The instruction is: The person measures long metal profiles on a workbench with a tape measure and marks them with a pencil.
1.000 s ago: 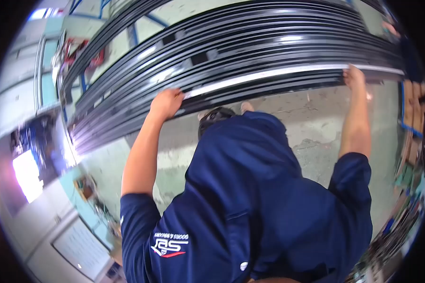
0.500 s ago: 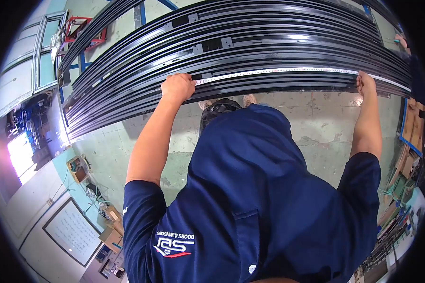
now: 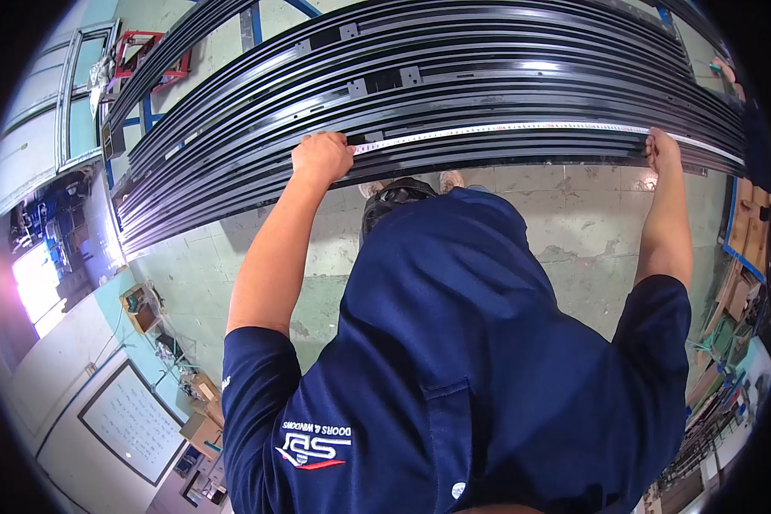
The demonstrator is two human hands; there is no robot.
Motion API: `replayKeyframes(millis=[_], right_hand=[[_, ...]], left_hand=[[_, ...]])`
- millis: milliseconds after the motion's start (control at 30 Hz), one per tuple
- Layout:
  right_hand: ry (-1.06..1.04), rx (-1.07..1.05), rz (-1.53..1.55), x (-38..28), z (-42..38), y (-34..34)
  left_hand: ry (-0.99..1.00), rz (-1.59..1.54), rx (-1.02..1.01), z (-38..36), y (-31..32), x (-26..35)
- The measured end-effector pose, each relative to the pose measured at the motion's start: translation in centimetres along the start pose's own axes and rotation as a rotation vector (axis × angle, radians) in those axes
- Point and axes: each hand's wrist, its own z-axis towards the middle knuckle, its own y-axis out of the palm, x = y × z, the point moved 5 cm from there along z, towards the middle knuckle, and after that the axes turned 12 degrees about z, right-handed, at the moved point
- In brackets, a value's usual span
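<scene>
A white measuring tape [image 3: 505, 129] lies stretched along long dark metal profiles [image 3: 488, 90] that are laid side by side. At the tape's left end, my left hand [image 3: 323, 158] is closed on it, resting over the profiles. My right hand [image 3: 662, 152] has its fingers curled round the tape farther right, at the near edge of the profiles. Beyond my right hand the tape runs on toward the right side. Small plates with holes [image 3: 411, 76] sit among the profiles.
At the far right edge another person's hand [image 3: 718, 68] shows beside the profiles. A red metal stand [image 3: 154, 64] is at the upper left. A whiteboard [image 3: 133, 420] hangs at the lower left. Wooden pieces [image 3: 750, 223] are at the right.
The other person's hand at the far right has shifted slightly. My hands and the tape stay in nearly the same place.
</scene>
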Motion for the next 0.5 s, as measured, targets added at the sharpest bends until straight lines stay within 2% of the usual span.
replayKeyframes(millis=[167,333,500], right_hand=[[0.009,-0.018,-0.015,0.0,0.2,0.0],[-0.010,-0.060,0.101,0.7,1.2,-0.3],[-0.072,-0.056,0.324,2.5,-1.0,-1.4]], left_hand=[[-0.011,-0.018,0.019,-0.4,-0.3,0.1],[0.016,-0.082,0.069,-0.7,0.3,-0.5],[0.081,-0.385,0.206,-4.4,1.2,-1.7]])
